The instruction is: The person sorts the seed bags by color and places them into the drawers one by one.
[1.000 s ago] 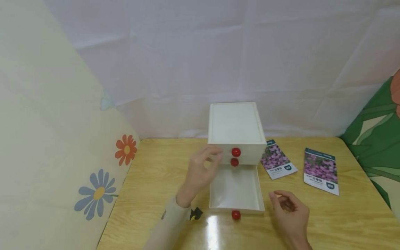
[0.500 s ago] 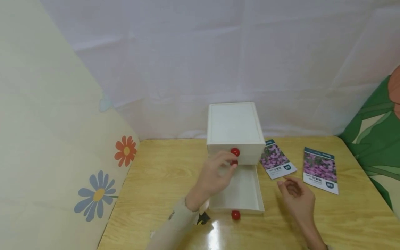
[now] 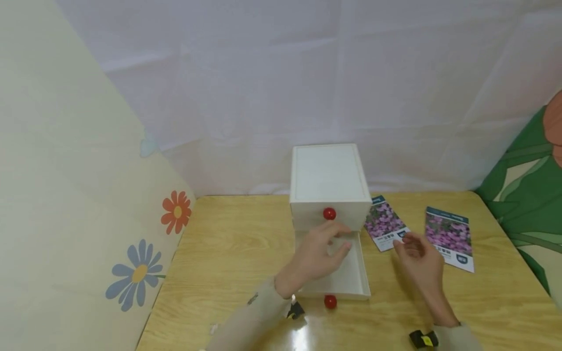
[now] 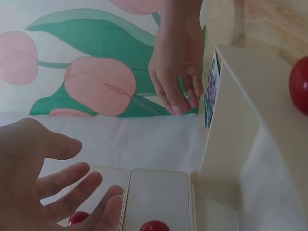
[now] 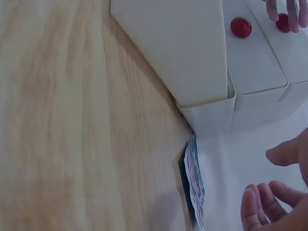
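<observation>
A small white drawer cabinet point(image 3: 327, 173) has red ball knobs, and its bottom drawer point(image 3: 357, 268) is pulled out with its own red knob point(image 3: 331, 302) at the front. Over this drawer hovers my left hand point(image 3: 315, 253), fingers loosely bent and holding nothing; it covers part of the drawer and the middle knob. In the left wrist view the fingers are apart, in front of the upper drawers' knobs. My right hand point(image 3: 422, 263) hangs with relaxed fingers above the table, near two packets with pink flowers, the nearer one point(image 3: 386, 222) beside the cabinet. It grips nothing.
The second flower packet point(image 3: 448, 234) lies farther right on the wooden table point(image 3: 232, 234). A white cloth point(image 3: 246, 97) hangs behind the cabinet. Printed panels with flowers stand at the left point(image 3: 140, 273) and right point(image 3: 531, 204).
My left hand has moved right, from the cabinet's left front past the knobs to over the pulled-out drawer. My right hand has shifted a little up and right, toward the packets.
</observation>
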Action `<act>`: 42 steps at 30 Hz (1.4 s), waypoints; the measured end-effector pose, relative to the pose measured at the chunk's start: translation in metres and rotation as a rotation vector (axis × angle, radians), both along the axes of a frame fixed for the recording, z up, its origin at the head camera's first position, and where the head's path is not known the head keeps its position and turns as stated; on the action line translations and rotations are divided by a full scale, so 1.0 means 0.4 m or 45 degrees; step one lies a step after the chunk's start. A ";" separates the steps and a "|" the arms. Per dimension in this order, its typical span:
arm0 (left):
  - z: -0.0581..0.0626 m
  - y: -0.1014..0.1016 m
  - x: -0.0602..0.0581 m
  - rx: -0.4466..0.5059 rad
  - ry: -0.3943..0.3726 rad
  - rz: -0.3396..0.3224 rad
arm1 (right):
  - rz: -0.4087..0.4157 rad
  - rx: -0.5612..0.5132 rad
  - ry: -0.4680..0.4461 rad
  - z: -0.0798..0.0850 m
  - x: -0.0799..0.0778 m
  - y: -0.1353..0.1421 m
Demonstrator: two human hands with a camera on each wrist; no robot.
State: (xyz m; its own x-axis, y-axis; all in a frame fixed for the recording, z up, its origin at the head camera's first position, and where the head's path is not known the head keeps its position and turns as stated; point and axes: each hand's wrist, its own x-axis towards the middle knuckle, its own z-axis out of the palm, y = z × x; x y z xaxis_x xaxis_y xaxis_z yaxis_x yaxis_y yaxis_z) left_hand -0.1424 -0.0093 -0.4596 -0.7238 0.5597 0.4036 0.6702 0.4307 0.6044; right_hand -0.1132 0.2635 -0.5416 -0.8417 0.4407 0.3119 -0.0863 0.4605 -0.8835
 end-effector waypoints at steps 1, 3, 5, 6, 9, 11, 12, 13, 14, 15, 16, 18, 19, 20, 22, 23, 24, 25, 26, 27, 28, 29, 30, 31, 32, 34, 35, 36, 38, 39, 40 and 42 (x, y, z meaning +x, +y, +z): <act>-0.001 0.005 0.001 -0.010 -0.022 -0.001 | 0.001 0.017 -0.014 0.000 -0.006 0.005; -0.001 0.015 0.003 -0.031 -0.061 0.004 | 0.006 0.054 -0.046 -0.001 -0.018 0.015; 0.001 0.022 0.006 -0.062 -0.093 0.015 | 0.007 0.104 -0.078 -0.003 -0.029 0.025; 0.000 0.026 0.007 -0.075 -0.103 0.019 | 0.008 0.126 -0.089 -0.005 -0.035 0.029; -0.002 0.035 0.008 -0.105 -0.125 0.029 | 0.006 0.223 -0.142 -0.007 -0.050 0.042; -0.006 0.041 0.006 -0.124 -0.129 0.034 | 0.021 0.285 -0.176 -0.005 -0.059 0.049; -0.009 0.044 0.004 -0.133 -0.130 0.035 | 0.028 0.323 -0.195 -0.005 -0.063 0.054; -0.010 0.046 0.003 -0.144 -0.134 0.037 | 0.036 0.348 -0.213 -0.006 -0.067 0.059; -0.012 0.049 0.000 -0.154 -0.134 0.038 | 0.046 0.367 -0.224 -0.007 -0.071 0.065; -0.013 0.051 -0.002 -0.161 -0.138 0.037 | 0.055 0.387 -0.242 -0.009 -0.076 0.070; -0.013 0.054 -0.004 -0.171 -0.139 0.037 | 0.062 0.407 -0.263 -0.011 -0.079 0.075; -0.012 0.058 -0.009 -0.183 -0.142 0.035 | 0.070 0.436 -0.296 -0.016 -0.088 0.085; -0.011 0.060 -0.011 -0.189 -0.147 0.035 | 0.074 0.441 -0.315 -0.018 -0.092 0.090; -0.010 0.062 -0.014 -0.192 -0.155 0.034 | 0.079 0.456 -0.339 -0.021 -0.097 0.095; -0.009 0.064 -0.019 -0.198 -0.173 0.032 | 0.092 0.479 -0.395 -0.025 -0.106 0.102; -0.009 0.066 -0.022 -0.201 -0.180 0.032 | 0.100 0.486 -0.426 -0.028 -0.111 0.106; -0.009 0.067 -0.024 -0.208 -0.186 0.032 | 0.108 0.494 -0.459 -0.031 -0.116 0.111; -0.009 0.068 -0.026 -0.216 -0.187 0.033 | 0.118 0.505 -0.486 -0.035 -0.120 0.116; -0.010 0.070 -0.028 -0.226 -0.185 0.033 | 0.126 0.515 -0.513 -0.037 -0.125 0.120; -0.011 0.071 -0.030 -0.236 -0.179 0.032 | 0.131 0.521 -0.536 -0.039 -0.128 0.122; -0.012 0.072 -0.031 -0.249 -0.173 0.033 | 0.136 0.525 -0.553 -0.041 -0.132 0.125; -0.012 0.074 -0.032 -0.259 -0.167 0.031 | 0.138 0.527 -0.567 -0.042 -0.135 0.127; -0.012 0.076 -0.033 -0.266 -0.167 0.028 | 0.140 0.530 -0.579 -0.043 -0.137 0.128; -0.012 0.077 -0.034 -0.271 -0.168 0.024 | 0.139 0.529 -0.587 -0.043 -0.140 0.128; -0.012 0.079 -0.034 -0.273 -0.171 0.019 | 0.139 0.526 -0.597 -0.042 -0.142 0.127; -0.011 0.081 -0.033 -0.270 -0.182 0.009 | 0.142 0.515 -0.619 -0.040 -0.145 0.125; -0.010 0.081 -0.032 -0.270 -0.186 0.004 | 0.142 0.510 -0.631 -0.039 -0.146 0.125; -0.009 0.082 -0.032 -0.269 -0.191 0.000 | 0.144 0.505 -0.641 -0.038 -0.146 0.124; -0.007 0.082 -0.031 -0.272 -0.194 -0.005 | 0.149 0.494 -0.656 -0.036 -0.146 0.122; -0.007 0.082 -0.031 -0.272 -0.199 -0.006 | 0.153 0.489 -0.659 -0.035 -0.147 0.123; -0.006 0.082 -0.031 -0.269 -0.204 -0.007 | 0.160 0.486 -0.654 -0.034 -0.148 0.123; -0.005 0.082 -0.032 -0.270 -0.207 -0.001 | 0.172 0.479 -0.646 -0.033 -0.149 0.123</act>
State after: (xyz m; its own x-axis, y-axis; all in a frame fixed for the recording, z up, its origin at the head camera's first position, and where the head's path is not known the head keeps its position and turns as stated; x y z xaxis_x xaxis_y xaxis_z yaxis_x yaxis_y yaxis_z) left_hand -0.1552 0.0235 -0.4616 -0.7691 0.6198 0.1557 0.5720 0.5589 0.6003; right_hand -0.1726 0.3126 -0.5547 -0.9655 0.2590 -0.0270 0.2212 0.7609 -0.6099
